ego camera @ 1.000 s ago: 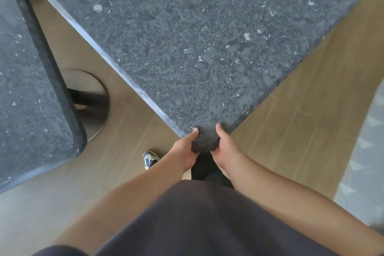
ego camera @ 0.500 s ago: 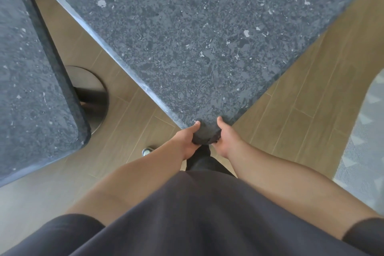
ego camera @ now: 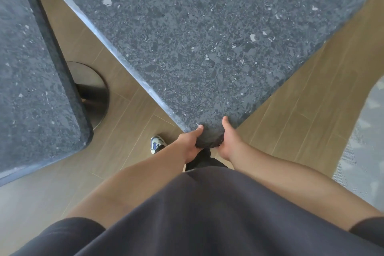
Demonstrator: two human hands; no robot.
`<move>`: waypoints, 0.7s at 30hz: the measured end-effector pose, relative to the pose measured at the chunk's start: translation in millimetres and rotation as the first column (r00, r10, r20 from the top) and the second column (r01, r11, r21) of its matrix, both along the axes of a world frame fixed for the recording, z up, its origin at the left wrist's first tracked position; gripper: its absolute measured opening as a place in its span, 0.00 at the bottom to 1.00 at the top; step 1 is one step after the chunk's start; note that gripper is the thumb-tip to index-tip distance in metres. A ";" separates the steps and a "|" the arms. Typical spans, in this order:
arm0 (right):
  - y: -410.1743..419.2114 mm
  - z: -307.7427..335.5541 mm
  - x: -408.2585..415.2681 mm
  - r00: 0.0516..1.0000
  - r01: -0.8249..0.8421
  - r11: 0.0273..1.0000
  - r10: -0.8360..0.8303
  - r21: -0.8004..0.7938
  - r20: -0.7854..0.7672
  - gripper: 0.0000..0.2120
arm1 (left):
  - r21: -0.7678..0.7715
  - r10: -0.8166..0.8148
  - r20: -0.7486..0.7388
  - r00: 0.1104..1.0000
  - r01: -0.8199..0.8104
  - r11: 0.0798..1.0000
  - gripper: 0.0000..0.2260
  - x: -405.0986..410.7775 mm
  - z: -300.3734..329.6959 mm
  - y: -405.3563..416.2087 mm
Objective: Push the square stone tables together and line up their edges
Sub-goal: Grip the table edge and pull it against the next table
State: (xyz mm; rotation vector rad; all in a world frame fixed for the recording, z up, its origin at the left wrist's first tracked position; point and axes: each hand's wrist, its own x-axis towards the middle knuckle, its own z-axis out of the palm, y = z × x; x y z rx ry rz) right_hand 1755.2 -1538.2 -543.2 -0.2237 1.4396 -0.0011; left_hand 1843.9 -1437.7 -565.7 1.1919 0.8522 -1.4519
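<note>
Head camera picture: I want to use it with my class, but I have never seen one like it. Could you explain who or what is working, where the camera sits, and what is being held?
There is no machine here: a person works with bare hands. The camera sits on their head, looking down past a dark shirt and both forearms. The left hand and right hand each grip the near corner of a square stone table, thumbs on top. A second stone table stands to the left, apart from the first, with wooden floor showing in the gap. Its round metal base and one shoe show below. Both tabletops are bare.
</note>
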 end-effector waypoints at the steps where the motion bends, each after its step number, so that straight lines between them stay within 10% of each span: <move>1: 0.5 2.2 0.8 1.000 0.002 1.000 -0.002 -0.013 -0.015 0.30 | -0.003 -0.012 -0.006 1.000 0.012 1.000 0.14 -0.4 -0.7 -0.2; 21: 54.6 12.3 32.1 0.997 0.078 0.997 -0.078 0.013 -0.022 0.31 | -0.040 -0.096 -0.003 0.995 0.096 0.995 0.19 39.4 19.7 45.4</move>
